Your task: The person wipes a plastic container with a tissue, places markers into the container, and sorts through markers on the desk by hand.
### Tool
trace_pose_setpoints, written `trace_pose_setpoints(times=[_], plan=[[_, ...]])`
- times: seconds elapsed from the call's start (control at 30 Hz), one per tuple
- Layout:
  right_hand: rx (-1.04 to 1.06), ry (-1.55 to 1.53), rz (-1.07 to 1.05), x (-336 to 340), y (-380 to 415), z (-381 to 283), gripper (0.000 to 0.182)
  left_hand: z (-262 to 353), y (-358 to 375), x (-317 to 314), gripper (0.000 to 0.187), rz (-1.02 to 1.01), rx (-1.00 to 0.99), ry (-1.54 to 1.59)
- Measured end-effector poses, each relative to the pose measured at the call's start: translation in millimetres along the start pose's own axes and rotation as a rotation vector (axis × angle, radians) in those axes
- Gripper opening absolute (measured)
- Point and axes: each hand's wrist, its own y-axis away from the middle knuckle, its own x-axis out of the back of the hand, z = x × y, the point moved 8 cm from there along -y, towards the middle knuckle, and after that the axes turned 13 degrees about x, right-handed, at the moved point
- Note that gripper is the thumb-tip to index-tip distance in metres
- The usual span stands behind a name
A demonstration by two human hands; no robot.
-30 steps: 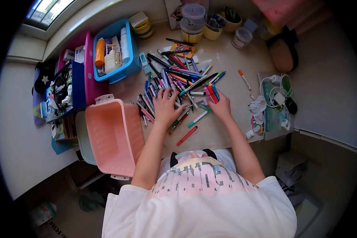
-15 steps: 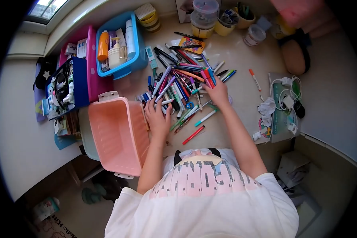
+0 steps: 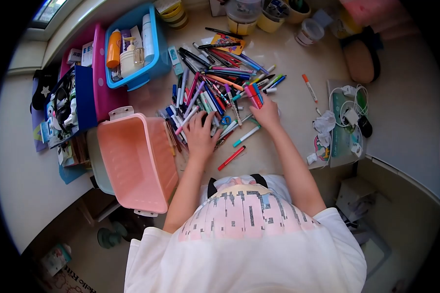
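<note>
A heap of pens and markers [image 3: 203, 97] lies spread on the table in front of me. My right hand [image 3: 266, 115], at the heap's right side, grips a small bunch of markers [image 3: 254, 94] in pink, red and blue, tips pointing up and away. My left hand [image 3: 200, 136] rests over the near left part of the heap, fingers spread and touching pens. Close to it lie a capped red marker [image 3: 231, 157] and a white marker with teal ends [image 3: 246, 136]. What is under the left palm is hidden.
An empty pink bin [image 3: 137, 166] stands tilted at my left. Behind it are a blue basket [image 3: 154, 63] of bottles and a magenta box [image 3: 100, 73]. Tubs [image 3: 243, 19] line the back. White cables [image 3: 349, 110] and an orange-capped marker [image 3: 309, 88] lie at the right.
My left hand has moved right and farther over the heap, shifting some pens beneath it. My right hand still grips its markers, nearly in place. The whole view has shifted slightly.
</note>
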Motion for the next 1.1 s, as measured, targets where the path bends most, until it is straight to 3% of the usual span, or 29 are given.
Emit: trace_pose_setpoints(times=[0.13,0.23,0.3,0.47,0.7,0.8,0.83,0.9,0.93,0.97,1.03,1.1], plan=[[0.017,-0.306,0.114,25,-4,28,0.04,-9,1,-3,0.053,-0.004,0.087,-0.019],[0.085,-0.211,0.095,33,1,38,0.039,-8,8,-2,0.047,0.055,0.102,-0.015],[0.089,-0.174,0.014,33,12,37,0.039,9,18,-7,0.042,-0.054,-0.026,0.008],[0.073,-0.036,-0.113,27,46,54,0.041,17,51,-32,0.04,-0.218,-0.042,-0.046],[0.029,-0.099,0.038,43,83,66,0.036,20,63,-36,0.026,-0.369,-0.214,0.223],[0.092,-0.191,0.087,41,86,52,0.034,16,60,-34,0.023,-0.394,-0.148,0.291],[0.062,-0.206,0.011,32,86,47,0.037,14,58,-36,0.023,-0.393,-0.145,0.287],[0.032,-0.224,-0.064,19,85,37,0.041,-8,42,-26,0.023,-0.129,0.065,0.315],[0.056,-0.177,-0.093,13,82,30,0.043,-3,28,-9,0.03,0.014,-0.005,0.249],[0.081,-0.128,-0.122,7,78,21,0.045,0,20,1,0.048,0.043,0.005,0.093],[0.064,-0.182,-0.112,-5,67,-5,0.046,8,-5,13,0.069,0.003,-0.048,-0.02],[0.246,-0.318,-0.144,-26,48,-39,0.048,0,-23,-2,0.084,-0.155,-0.058,-0.143]])
